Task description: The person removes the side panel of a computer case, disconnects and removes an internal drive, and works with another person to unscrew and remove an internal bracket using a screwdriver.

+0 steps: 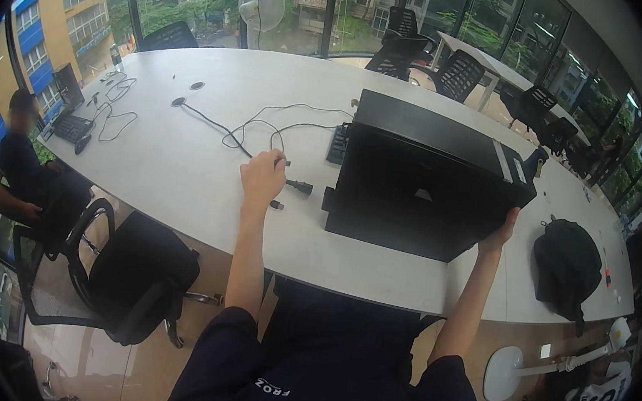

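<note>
Dark shirt [336, 364] foremost, left fingers [281, 158] pinched a cable end [286, 164] left of the black case [407, 189]; right hand [498, 235] touched it, grip unclear.

The person wears a dark blue shirt [335, 380]. Its left sleeve [226, 338] and right sleeve [447, 379] are short and plain. On the front are small white letters [273, 388] that look like FROZ. The left hand [264, 178] and right hand [499, 232] have no gloves. Both lower arms are bare too.
</note>
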{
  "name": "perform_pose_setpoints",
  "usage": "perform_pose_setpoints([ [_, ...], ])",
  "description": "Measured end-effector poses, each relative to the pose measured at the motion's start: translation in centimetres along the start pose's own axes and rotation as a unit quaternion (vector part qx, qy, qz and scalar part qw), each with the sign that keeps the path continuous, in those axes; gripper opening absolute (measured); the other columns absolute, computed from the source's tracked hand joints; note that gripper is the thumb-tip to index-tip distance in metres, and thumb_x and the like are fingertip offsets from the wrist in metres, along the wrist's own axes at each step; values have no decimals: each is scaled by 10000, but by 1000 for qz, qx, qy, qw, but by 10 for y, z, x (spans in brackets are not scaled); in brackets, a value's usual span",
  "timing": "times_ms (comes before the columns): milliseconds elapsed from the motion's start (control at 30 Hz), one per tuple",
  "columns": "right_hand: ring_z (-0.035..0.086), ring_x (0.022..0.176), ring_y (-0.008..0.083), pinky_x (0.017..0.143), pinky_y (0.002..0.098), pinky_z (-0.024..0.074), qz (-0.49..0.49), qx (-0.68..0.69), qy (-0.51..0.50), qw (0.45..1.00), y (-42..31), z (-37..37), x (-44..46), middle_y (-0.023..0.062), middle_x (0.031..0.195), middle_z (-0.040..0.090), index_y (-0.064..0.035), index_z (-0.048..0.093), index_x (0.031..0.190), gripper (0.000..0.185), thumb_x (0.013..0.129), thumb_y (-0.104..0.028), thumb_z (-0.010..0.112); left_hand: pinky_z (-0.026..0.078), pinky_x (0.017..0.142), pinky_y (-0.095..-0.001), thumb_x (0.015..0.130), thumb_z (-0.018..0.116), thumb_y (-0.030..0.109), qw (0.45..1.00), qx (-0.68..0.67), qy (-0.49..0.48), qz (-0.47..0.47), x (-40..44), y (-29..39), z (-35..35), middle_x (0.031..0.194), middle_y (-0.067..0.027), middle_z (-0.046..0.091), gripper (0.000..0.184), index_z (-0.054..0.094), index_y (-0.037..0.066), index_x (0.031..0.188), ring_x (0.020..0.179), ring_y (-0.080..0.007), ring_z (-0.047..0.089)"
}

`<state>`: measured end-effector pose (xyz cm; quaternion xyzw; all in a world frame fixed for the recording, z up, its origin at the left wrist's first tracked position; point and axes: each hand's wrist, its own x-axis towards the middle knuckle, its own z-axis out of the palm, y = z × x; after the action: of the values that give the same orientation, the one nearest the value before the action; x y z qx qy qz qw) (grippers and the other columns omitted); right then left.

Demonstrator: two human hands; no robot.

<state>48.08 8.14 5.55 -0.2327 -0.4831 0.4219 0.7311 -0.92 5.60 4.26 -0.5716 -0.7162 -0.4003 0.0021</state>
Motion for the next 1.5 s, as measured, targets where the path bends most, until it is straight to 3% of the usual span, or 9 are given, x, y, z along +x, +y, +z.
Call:
perform_pose_setpoints([
  [100, 556, 1240, 268, 1054, 385, 432, 4, -3, 7, 1000, -1, -3, 1, 130, 1339, 580, -8, 486, 1402, 765, 954, -629, 508, 376, 941, -471, 863, 602, 139, 982, 52, -146, -108, 2, -9, 0, 991, -118, 698, 196, 706, 118, 1028, 1006, -282, 639],
  [233, 550, 1246, 268, 1059, 390, 427, 1, 3, 12, 1000, -2, 3, 0, 130, 1345, 575, -12, 481, 1405, 764, 953, -627, 513, 382, 939, -472, 815, 618, 98, 982, 140, -82, -98, 0, -20, 13, 1092, -113, 656, 251, 718, 125, 1044, 1089, -304, 580],
  [400, 526, 1277, 285, 1083, 401, 408, 15, 1, 17, 1000, -1, 0, -1, 135, 1371, 551, -19, 441, 1440, 731, 989, -594, 451, 404, 950, -492, 825, 606, 72, 990, 55, 125, 41, -4, -9, 29, 1114, -126, 612, 343, 657, 52, 1164, 1078, -313, 551],
  [600, 519, 1288, 288, 1090, 407, 403, 18, 7, -3, 1000, 0, 1, -1, 135, 1381, 545, -26, 426, 1455, 730, 992, -590, 444, 479, 912, -428, 936, 597, 185, 897, -425, -37, 119, -47, 69, 0, 1245, -182, 568, 392, 561, -5, 1278, 1123, -324, 581],
  [733, 523, 1283, 290, 1088, 411, 406, 20, 4, 12, 1000, 2, -1, -1, 138, 1384, 544, -27, 423, 1458, 723, 996, -584, 438, 447, 1000, -429, 932, 639, 208, 886, -428, -44, 171, -75, 89, 0, 1335, -205, 510, 560, 432, -29, 1395, 1245, -340, 519],
  [833, 523, 1283, 290, 1085, 410, 408, 7, 16, -12, 1000, 1, 2, 0, 139, 1380, 547, -27, 430, 1450, 708, 999, -572, 440, 377, 1098, -456, 867, 755, 270, 935, -275, -44, 221, -86, 96, 5, 1468, -239, 337, 862, 246, -40, 1491, 1352, -394, 391],
  [1067, 539, 1264, 289, 1066, 408, 427, -2, 33, -55, 998, 2, 0, 3, 139, 1369, 553, -22, 444, 1433, 679, 1006, -549, 445, 374, 1093, -465, 826, 804, 305, 939, -269, -29, 212, -85, 89, 17, 1456, -232, 349, 945, 237, -33, 1503, 1348, -405, 392],
  [1333, 549, 1244, 287, 1058, 411, 437, -2, 52, -57, 997, 1, 3, 2, 139, 1344, 564, -26, 447, 1430, 664, 1013, -543, 429, 443, 921, -418, 797, 821, 375, 957, -213, -10, 196, -85, 89, 11, 1147, -165, 472, 918, 342, 11, 1490, 1063, -314, 501],
  [1500, 602, 1162, 255, 1008, 372, 470, -5, 49, -28, 998, -2, 14, -1, 121, 1256, 620, -15, 521, 1354, 674, 985, -576, 475, 447, 906, -418, 790, 829, 364, 955, -221, -19, 199, -82, 87, 10, 1127, -159, 481, 930, 326, 7, 1486, 1056, -312, 510],
])
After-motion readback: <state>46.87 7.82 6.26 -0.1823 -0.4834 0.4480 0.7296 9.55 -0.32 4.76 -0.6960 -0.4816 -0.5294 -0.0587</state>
